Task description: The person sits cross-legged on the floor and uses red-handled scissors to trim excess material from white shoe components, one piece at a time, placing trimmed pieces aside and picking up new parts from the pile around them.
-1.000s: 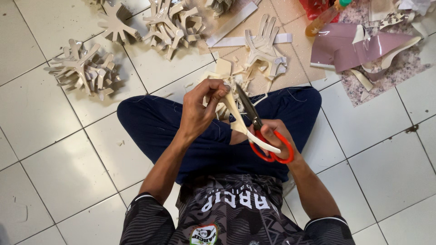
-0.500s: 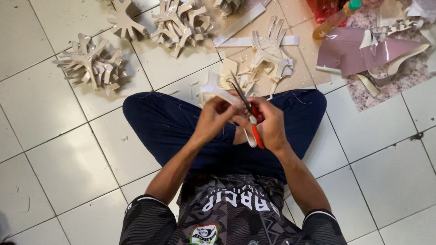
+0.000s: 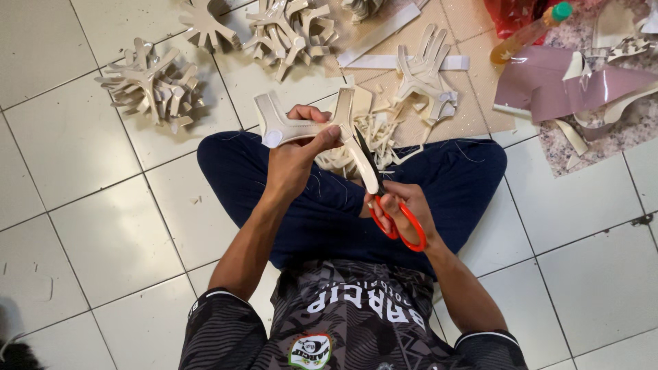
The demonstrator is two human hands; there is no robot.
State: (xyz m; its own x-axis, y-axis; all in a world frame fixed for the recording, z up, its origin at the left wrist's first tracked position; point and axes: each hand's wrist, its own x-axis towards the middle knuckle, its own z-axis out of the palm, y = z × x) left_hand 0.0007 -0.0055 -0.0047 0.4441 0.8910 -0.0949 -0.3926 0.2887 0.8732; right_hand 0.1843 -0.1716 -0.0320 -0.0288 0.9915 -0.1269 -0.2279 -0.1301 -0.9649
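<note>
The person is sitting cross-legged on a white tiled floor (image 3: 103, 233), dark blue trousers filling the middle of the view; the left hand (image 3: 295, 154) is gripping a cream branched cut-out (image 3: 308, 123), fingers wrapped over its top edge and thumb pressing its face, holding it up at about twelve o'clock from the lap; the right hand (image 3: 404, 212) is closed through the handles of the orange-handled scissors (image 3: 387, 199), sitting at roughly four o'clock from the cut-out; the dark blades are pointing up towards eleven o'clock and lying along one long limb of the piece, touching it; a heap of thin cream trimmings (image 3: 370, 133) is lying just behind the knees; piles of finished branched shapes (image 3: 154, 85) are resting at ten o'clock, more (image 3: 291, 31) at twelve; a mauve sheet (image 3: 569, 89) is lying at two o'clock
</note>
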